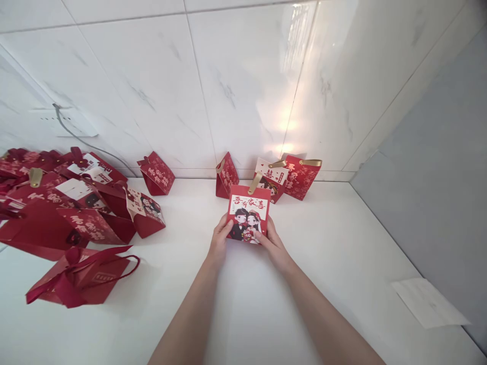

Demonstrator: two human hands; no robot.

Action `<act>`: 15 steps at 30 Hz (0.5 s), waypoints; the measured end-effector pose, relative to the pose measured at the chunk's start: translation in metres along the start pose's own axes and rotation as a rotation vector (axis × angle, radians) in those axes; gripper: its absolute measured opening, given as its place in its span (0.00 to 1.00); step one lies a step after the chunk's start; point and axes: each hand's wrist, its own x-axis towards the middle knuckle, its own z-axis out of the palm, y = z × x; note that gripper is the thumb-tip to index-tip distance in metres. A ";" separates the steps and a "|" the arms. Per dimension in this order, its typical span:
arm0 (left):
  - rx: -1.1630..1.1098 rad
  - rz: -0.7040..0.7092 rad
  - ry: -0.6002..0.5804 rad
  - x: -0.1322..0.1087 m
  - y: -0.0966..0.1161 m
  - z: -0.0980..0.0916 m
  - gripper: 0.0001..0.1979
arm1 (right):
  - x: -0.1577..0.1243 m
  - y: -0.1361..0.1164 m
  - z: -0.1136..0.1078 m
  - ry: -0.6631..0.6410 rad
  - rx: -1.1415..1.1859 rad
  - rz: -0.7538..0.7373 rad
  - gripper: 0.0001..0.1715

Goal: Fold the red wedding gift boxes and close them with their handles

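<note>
Between my two hands is a red gift box (249,215) with a cartoon bride and groom on its front and a gold ribbon loop at the top. My left hand (219,235) grips its lower left side, thumb on the front. On the lower right side my right hand (274,246) holds it, thumb across the picture. Just behind the held box stand a white-and-red box (272,175) with a gold ribbon, a red box (302,177) with a gold ribbon, and a small red triangular box (227,175).
Many red gift boxes (41,223) crowd the left side of the white table (243,314). A red box with a ribbon bow (83,276) lies in front of them. Another red box (157,173) stands by the tiled wall (243,76). White paper (429,302) lies at the right; a grey cable (87,146) hangs left.
</note>
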 end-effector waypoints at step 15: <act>0.056 0.033 0.143 0.003 -0.012 0.003 0.26 | 0.002 0.015 0.000 0.059 0.069 0.133 0.30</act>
